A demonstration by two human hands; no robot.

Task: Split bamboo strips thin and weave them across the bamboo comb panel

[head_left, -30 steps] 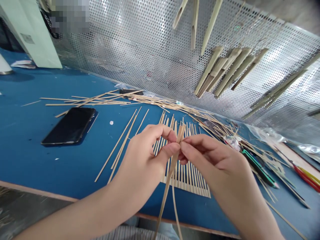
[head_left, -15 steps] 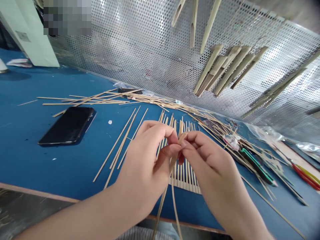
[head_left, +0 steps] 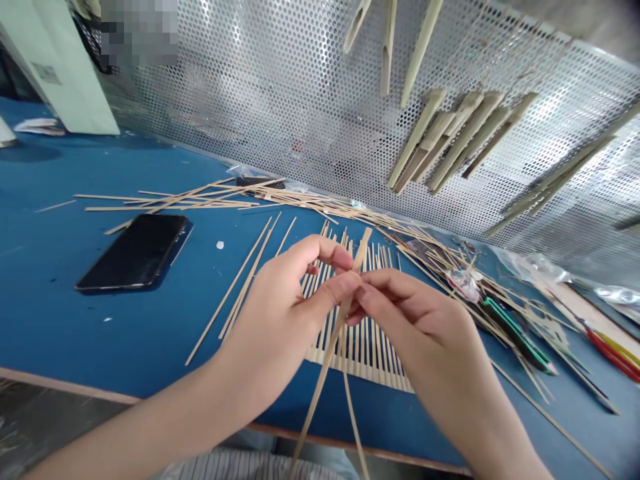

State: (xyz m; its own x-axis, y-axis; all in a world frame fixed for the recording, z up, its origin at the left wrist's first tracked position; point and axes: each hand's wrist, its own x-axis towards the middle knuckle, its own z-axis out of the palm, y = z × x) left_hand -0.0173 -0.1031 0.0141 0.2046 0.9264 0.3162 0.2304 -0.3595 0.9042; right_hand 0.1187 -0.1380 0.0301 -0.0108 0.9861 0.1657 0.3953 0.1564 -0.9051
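Facing a blue table (head_left: 150, 340), perforated screen (head_left: 280, 100) at twelve o'clock, you pinched a pale strip (head_left: 329, 357), left hand (head_left: 287, 293) and right hand (head_left: 425, 317) nearly closed.

Left hand (head_left: 280, 307) and right hand (head_left: 425, 317) pinch a wooden strip (head_left: 324, 370); slats (head_left: 373, 375) fanned beneath the fingers (head_left: 369, 298), phone (head_left: 135, 253) left of them!

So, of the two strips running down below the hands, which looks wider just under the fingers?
The left strip, slanting from under the left hand's thumb; the right strip is visibly narrower.
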